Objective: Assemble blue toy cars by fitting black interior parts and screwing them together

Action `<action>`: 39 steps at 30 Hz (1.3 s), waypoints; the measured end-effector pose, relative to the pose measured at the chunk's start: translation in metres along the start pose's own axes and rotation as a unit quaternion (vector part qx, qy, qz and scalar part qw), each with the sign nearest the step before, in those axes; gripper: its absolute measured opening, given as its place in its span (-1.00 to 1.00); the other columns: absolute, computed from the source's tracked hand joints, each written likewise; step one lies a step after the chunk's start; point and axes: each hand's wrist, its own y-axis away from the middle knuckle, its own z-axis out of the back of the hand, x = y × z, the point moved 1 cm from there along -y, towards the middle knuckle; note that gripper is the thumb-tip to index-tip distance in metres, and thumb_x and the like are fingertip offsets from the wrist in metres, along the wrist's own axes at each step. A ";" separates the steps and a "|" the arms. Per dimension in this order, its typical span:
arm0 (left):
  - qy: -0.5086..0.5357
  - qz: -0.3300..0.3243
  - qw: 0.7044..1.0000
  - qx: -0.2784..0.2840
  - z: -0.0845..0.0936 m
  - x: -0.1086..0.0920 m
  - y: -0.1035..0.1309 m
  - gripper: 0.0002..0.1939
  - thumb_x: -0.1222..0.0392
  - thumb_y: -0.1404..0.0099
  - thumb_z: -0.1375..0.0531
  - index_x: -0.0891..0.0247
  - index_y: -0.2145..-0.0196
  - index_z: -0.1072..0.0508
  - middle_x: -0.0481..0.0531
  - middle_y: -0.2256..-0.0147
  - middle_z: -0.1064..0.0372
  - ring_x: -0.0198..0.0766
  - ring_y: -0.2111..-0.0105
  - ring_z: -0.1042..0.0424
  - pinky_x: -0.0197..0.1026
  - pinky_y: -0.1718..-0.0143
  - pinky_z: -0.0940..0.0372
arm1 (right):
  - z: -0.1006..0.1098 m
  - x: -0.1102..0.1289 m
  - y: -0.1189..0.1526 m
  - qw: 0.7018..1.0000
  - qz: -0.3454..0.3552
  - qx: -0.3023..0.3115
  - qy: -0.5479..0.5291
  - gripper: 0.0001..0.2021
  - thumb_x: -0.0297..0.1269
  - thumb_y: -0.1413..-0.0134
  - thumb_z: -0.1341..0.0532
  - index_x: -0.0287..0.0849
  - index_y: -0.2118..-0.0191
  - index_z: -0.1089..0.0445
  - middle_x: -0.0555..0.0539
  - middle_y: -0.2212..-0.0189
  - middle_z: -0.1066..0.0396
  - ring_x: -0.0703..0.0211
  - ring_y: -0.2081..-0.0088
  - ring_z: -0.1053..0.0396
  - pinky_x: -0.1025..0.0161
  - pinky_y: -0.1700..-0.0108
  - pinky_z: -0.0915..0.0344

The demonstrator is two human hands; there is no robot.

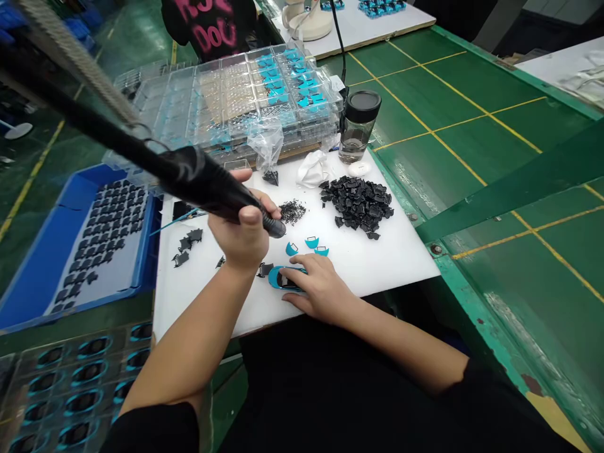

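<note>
My left hand [243, 236] is wrapped round a black electric screwdriver [212, 182], which slants in from the upper left; its bit cannot be made out. Low on the white work board, my right hand [323, 286] grips a blue and black oval housing [275, 277], its fingers over the right part. Just beyond that hand lie several small blue pieces [311, 242]. A scatter of tiny black screws [292, 212] is beyond the screwdriver's lower end. Close to the housing's left side sits a black plastic part [264, 270].
A heap of black plastic parts [361, 204] covers the board's right side, near a lidded cup [357, 126] and crumpled white tissue [312, 170]. Clear compartment trays [189, 113] are stacked at the back. A blue bin [146, 251] with black parts stands left; trays of housings [85, 399] lie below.
</note>
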 end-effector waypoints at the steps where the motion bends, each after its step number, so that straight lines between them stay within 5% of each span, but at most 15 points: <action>1: 0.004 0.000 1.000 -0.006 -0.002 -0.007 0.000 -0.43 -0.38 -0.11 -0.25 0.12 0.14 -0.44 -0.14 0.59 -0.33 -0.31 0.67 -0.31 -0.19 0.61 -0.25 | 0.001 -0.002 -0.002 0.999 -0.017 -0.030 -0.016 -0.67 -0.14 -0.19 -0.28 -0.19 -0.01 -0.44 -0.26 0.04 -0.41 -0.09 0.04 -0.33 0.01 0.02 -0.26; 6: 0.035 0.007 0.999 -0.002 -0.010 -0.037 0.004 -0.40 -0.44 -0.10 -0.21 0.10 0.17 -0.47 -0.14 0.61 -0.28 -0.31 0.70 -0.28 -0.19 0.65 -0.23 | 0.012 -0.014 -0.017 0.985 -0.088 -0.147 -0.005 -0.78 -0.25 -0.18 -0.28 -0.23 0.11 -0.47 -0.21 0.23 -0.43 -0.02 0.18 -0.34 0.06 0.11 -0.28; 11: 0.051 0.038 0.998 0.025 -0.014 -0.053 0.010 -0.40 -0.49 -0.04 -0.21 0.11 0.31 -0.43 -0.14 0.62 -0.26 -0.34 0.71 -0.27 -0.20 0.63 -0.26 | 0.019 -0.019 -0.027 0.987 -0.075 -0.140 -0.010 -0.94 -0.34 -0.16 -0.28 -0.17 0.26 -0.51 -0.15 0.27 -0.43 0.03 0.23 -0.32 0.08 0.16 -0.26; 21: 0.100 0.084 0.990 0.048 -0.012 -0.068 0.009 -0.34 -0.50 -0.05 -0.19 0.14 0.20 -0.50 -0.12 0.63 -0.27 -0.32 0.71 -0.30 -0.19 0.64 -0.25 | 0.025 -0.018 -0.027 0.970 -0.090 -0.114 -0.193 -0.91 -0.35 -0.08 -0.33 -0.13 0.40 -0.42 -0.05 0.32 -0.40 0.13 0.23 -0.37 0.16 0.16 -0.30; 24: 0.099 0.088 0.990 0.050 -0.011 -0.066 0.007 -0.30 -0.53 -0.04 -0.15 0.14 0.21 -0.51 -0.11 0.64 -0.28 -0.33 0.71 -0.30 -0.20 0.68 -0.23 | 0.030 -0.018 -0.028 0.970 -0.092 -0.086 -0.207 -0.88 -0.26 -0.07 -0.36 -0.12 0.35 -0.42 -0.06 0.29 -0.41 0.12 0.22 -0.38 0.16 0.15 -0.32; 27: 0.086 0.084 0.991 0.057 -0.011 -0.060 0.000 -0.33 -0.49 -0.04 -0.20 0.13 0.16 -0.49 -0.12 0.63 -0.29 -0.34 0.70 -0.32 -0.23 0.69 -0.24 | 0.035 -0.017 -0.024 0.983 -0.066 -0.082 -0.149 -0.63 -0.09 0.02 -0.42 -0.11 0.13 -0.41 -0.13 0.19 -0.38 0.00 0.13 -0.36 0.06 0.09 -0.33; 31: 0.022 0.029 0.999 0.026 -0.012 -0.056 -0.025 -0.56 -0.14 -0.16 -0.33 0.17 0.12 -0.44 -0.13 0.40 -0.44 -0.21 0.42 -0.58 -0.29 0.55 -0.42 | 0.027 -0.009 -0.009 0.996 -0.032 -0.081 -0.022 -0.52 0.01 -0.03 -0.37 -0.16 0.01 -0.36 -0.23 0.15 -0.36 -0.13 0.08 -0.33 -0.06 0.04 -0.30; 34: -0.063 -0.015 0.996 0.068 -0.013 -0.056 -0.052 -0.67 0.04 -0.40 -0.02 0.34 0.15 -0.42 -0.17 0.11 -0.44 -0.05 0.00 -0.50 -0.35 0.33 -0.45 | 0.010 -0.003 0.003 0.998 -0.027 -0.013 0.057 -0.43 0.08 -0.04 -0.34 -0.22 -0.04 -0.35 -0.29 0.13 -0.36 -0.20 0.09 -0.33 -0.10 0.07 -0.29; 36: -0.145 -0.075 0.982 0.099 -0.013 -0.058 -0.069 -0.36 -0.02 -0.39 0.31 0.43 0.19 -0.44 -0.18 0.16 -0.43 -0.05 -0.04 -0.42 -0.37 0.31 -0.38 | 0.000 -0.003 0.007 0.995 -0.035 0.016 0.091 -0.39 0.08 -0.04 -0.34 -0.27 -0.07 -0.33 -0.32 0.13 -0.37 -0.22 0.10 -0.33 -0.11 0.10 -0.30; 39: -0.276 -0.175 0.939 0.108 -0.008 -0.063 -0.084 -0.16 -0.05 -0.31 0.46 0.45 0.19 -0.52 -0.11 0.38 -0.35 0.05 0.07 -0.45 -0.26 0.48 -0.26 | -0.009 -0.004 0.006 0.994 -0.042 0.021 0.097 -0.49 0.01 -0.09 -0.32 -0.25 -0.04 -0.34 -0.28 0.18 -0.38 -0.17 0.14 -0.34 -0.07 0.14 -0.31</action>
